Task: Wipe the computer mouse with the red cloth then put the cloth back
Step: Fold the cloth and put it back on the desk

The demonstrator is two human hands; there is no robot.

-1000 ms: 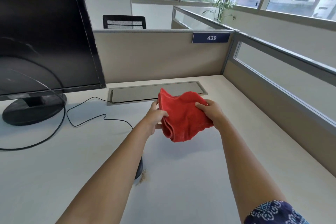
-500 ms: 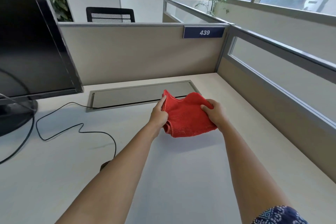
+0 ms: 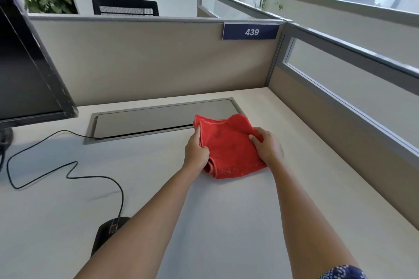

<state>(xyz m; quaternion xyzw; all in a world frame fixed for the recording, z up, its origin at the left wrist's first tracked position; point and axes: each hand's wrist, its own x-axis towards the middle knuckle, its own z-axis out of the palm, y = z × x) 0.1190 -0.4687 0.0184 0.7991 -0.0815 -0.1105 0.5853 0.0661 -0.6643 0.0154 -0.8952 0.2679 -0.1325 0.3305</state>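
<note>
The folded red cloth lies on the white desk, just in front of the grey cable hatch. My left hand grips its left edge and my right hand grips its right edge. The black computer mouse sits on the desk at the lower left, partly hidden by my left forearm. Its black cable snakes back toward the hatch.
A black monitor stands at the far left. The grey cable hatch is set into the desk by the beige partition. A glazed partition borders the right side.
Both hands have lowered the cloth from mid-air down onto the desk. The view has shifted right, so less of the monitor shows and the mouse has come into sight.
</note>
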